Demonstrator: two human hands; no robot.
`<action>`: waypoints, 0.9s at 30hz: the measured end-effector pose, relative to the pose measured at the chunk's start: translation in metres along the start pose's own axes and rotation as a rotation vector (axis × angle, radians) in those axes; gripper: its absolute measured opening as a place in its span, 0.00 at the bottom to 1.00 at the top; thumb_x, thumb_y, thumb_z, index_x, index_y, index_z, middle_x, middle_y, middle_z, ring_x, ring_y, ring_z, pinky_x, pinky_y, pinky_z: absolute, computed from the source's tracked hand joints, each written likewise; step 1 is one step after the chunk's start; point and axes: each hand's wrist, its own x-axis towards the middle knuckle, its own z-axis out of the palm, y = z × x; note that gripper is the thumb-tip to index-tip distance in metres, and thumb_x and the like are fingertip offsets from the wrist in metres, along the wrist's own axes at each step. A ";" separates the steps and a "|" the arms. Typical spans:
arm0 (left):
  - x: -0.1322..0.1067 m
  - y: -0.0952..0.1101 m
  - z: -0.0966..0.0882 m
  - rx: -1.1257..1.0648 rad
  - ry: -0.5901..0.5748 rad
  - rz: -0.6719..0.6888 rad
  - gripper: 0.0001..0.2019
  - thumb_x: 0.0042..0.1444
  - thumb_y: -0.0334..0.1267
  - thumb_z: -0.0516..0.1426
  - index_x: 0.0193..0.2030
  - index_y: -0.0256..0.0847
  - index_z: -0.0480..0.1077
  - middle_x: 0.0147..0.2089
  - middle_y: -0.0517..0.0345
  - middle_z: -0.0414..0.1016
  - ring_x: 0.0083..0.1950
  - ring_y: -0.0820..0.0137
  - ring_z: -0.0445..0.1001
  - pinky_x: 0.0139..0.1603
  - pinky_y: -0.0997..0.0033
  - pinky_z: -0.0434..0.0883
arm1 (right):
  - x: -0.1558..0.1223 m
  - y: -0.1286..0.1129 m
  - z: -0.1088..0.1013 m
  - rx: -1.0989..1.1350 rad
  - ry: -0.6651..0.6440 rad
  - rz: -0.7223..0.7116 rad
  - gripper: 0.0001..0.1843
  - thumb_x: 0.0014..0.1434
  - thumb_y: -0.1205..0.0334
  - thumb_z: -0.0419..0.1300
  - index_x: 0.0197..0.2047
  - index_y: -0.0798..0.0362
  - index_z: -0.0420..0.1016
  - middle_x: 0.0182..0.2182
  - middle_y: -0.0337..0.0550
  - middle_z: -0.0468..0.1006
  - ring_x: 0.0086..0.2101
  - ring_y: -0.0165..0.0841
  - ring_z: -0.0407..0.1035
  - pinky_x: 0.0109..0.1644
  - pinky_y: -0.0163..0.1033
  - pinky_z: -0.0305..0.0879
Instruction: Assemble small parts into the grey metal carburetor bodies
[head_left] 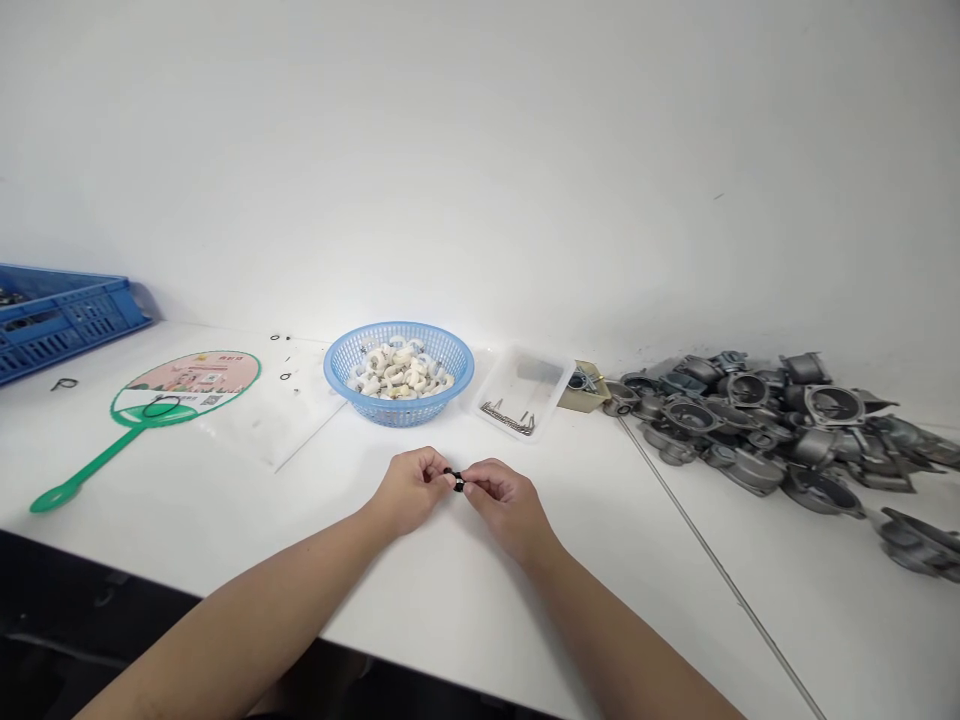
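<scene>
left hand (pixel 409 490) and right hand (pixel 508 510) pinch a small black rubber ring (pixel 457 481), it seems, between nearly closed fingers (pixel 480 480), a round blue plastic basket (pixel 397 326) beyond them.

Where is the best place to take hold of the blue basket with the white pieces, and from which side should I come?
Probably best to grip the rim of the blue plastic basket at its left and right sides, coming from above. The rim flares out past the mesh wall, so fingers can likely curl under it, and the white pieces heaped inside stay clear of that edge.
</scene>
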 end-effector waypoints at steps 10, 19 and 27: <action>-0.001 0.001 0.000 0.068 -0.019 -0.018 0.05 0.46 0.37 0.57 0.28 0.37 0.69 0.22 0.64 0.65 0.24 0.77 0.59 0.26 0.76 0.57 | 0.000 -0.005 0.002 0.003 -0.039 0.032 0.05 0.50 0.60 0.58 0.27 0.53 0.70 0.30 0.41 0.71 0.27 0.29 0.61 0.30 0.35 0.59; -0.003 0.005 0.002 0.138 -0.040 0.000 0.06 0.47 0.38 0.57 0.30 0.38 0.70 0.22 0.65 0.66 0.24 0.76 0.60 0.25 0.76 0.57 | 0.000 -0.012 0.000 -0.059 -0.039 0.089 0.05 0.49 0.63 0.55 0.24 0.52 0.64 0.32 0.42 0.74 0.26 0.29 0.61 0.29 0.35 0.57; -0.001 0.007 -0.001 0.182 0.022 0.023 0.08 0.48 0.39 0.56 0.33 0.38 0.70 0.25 0.63 0.68 0.26 0.75 0.63 0.29 0.74 0.61 | 0.002 -0.008 0.000 -0.096 -0.014 0.128 0.04 0.48 0.63 0.53 0.24 0.53 0.64 0.32 0.42 0.75 0.27 0.30 0.64 0.31 0.36 0.59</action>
